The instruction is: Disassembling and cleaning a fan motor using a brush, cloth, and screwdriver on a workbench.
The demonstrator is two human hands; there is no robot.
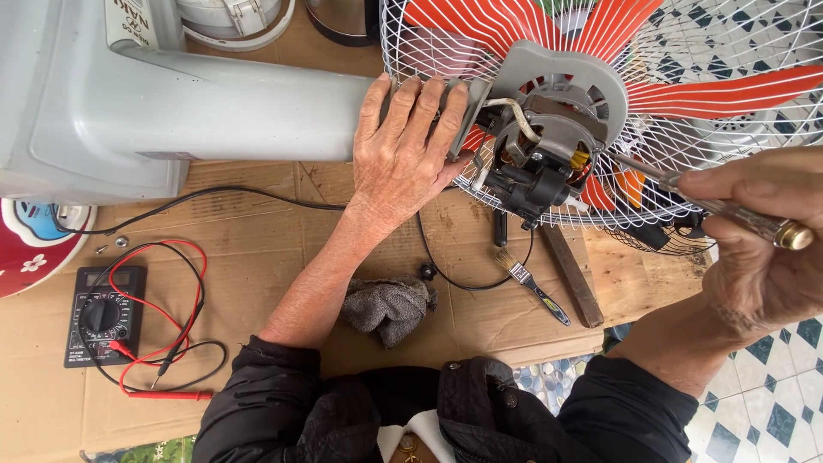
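The screwdriver (729, 210) is gripped in the right hand (759, 249) at the right edge of the frame, fingers wrapped tight round its clear handle with the brass-coloured end poking out past the thumb. Its shaft is angled up and left, and the tip is laid against the exposed fan motor (540, 159) in the upper middle; whether it is seated in a screw cannot be told. The left hand (407, 150) is pressed flat, fingers spread, over the grey neck of the fan just left of the motor, steadying it rather than closing round anything. The fan (257, 103) is laid on its side across the top of the frame, its grey stand stretched to the upper left, its white wire grille (711, 111) and orange blades (729, 94) filling the upper right.

Below the hands, a cardboard sheet (257, 257) is spread over the work surface. A small paintbrush (531, 283) is seen just under the motor, beside a dark wooden stick (570, 274). A grey rag (390, 309) is bunched against the left forearm near the middle. At the lower left a black meter (105, 315) is set down, its red and black leads (163, 343) looped around it. A black power cord (214, 195) is trailed across the cardboard from the left.
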